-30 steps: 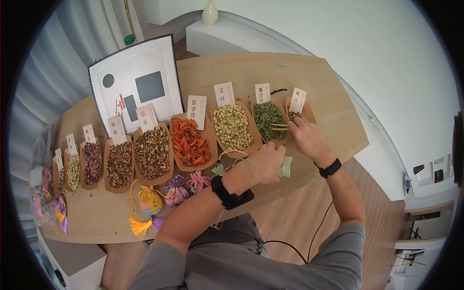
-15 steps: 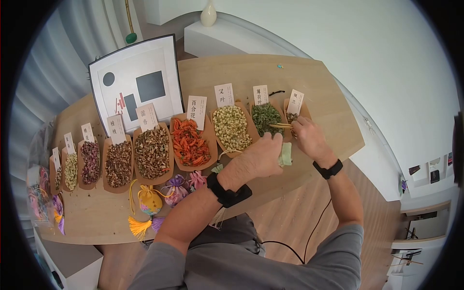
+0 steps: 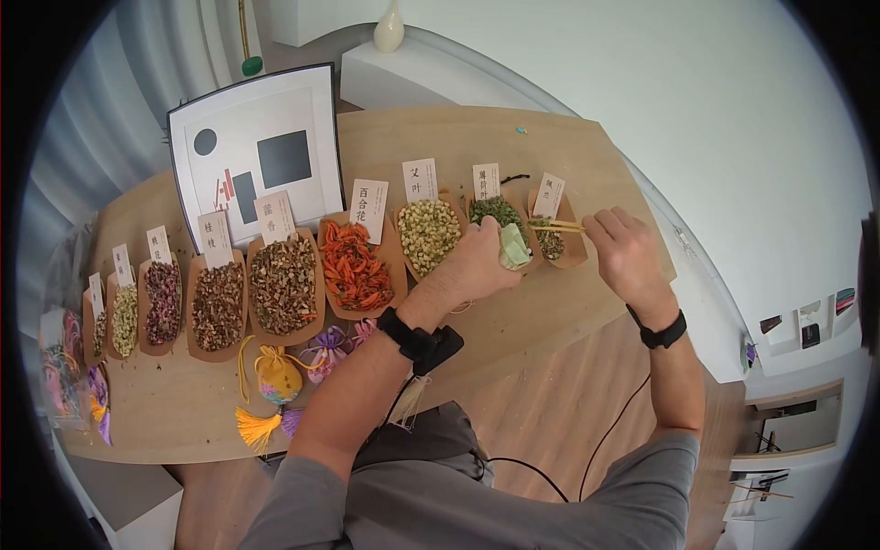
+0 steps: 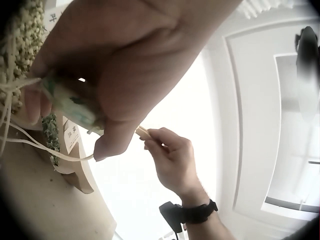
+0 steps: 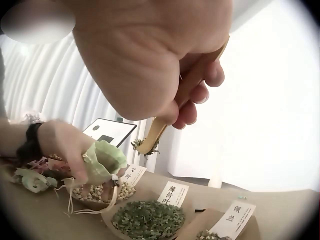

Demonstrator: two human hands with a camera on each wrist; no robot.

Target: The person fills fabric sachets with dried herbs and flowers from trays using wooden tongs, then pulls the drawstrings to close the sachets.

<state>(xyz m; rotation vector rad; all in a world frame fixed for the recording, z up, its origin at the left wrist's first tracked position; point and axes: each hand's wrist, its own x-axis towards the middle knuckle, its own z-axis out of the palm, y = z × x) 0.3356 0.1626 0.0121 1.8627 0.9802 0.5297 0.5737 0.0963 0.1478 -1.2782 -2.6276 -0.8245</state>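
My left hand (image 3: pixel 472 266) holds a light green cloth drawstring pouch (image 5: pixel 106 162), its mouth spread wide in the right wrist view and its cords hanging. In the head view the pouch overlaps the tray of green leaves (image 5: pixel 147 220). Between the fingers and thumb of my right hand (image 3: pixel 630 257) are wooden tongs (image 3: pixel 564 226), pointing left toward the pouch. A small tuft of dried herb (image 5: pixel 142 145) is caught at the tongs' tips. Below the tongs stands the rightmost paper tray (image 3: pixel 574 252), with some dried herb in it.
Leftward runs a row of paper trays with labels, including red dried petals (image 3: pixel 356 268) and pale buds (image 3: pixel 427 236). A framed picture (image 3: pixel 257 156) stands behind them. Along the near edge lie a yellow pouch (image 3: pixel 278 374) with a tassel and a purple pouch (image 3: pixel 325 356).
The tongs have come up from the rightmost tray, and my right hand has moved right. My left hand has raised the pouch up and left, over the green leaves.
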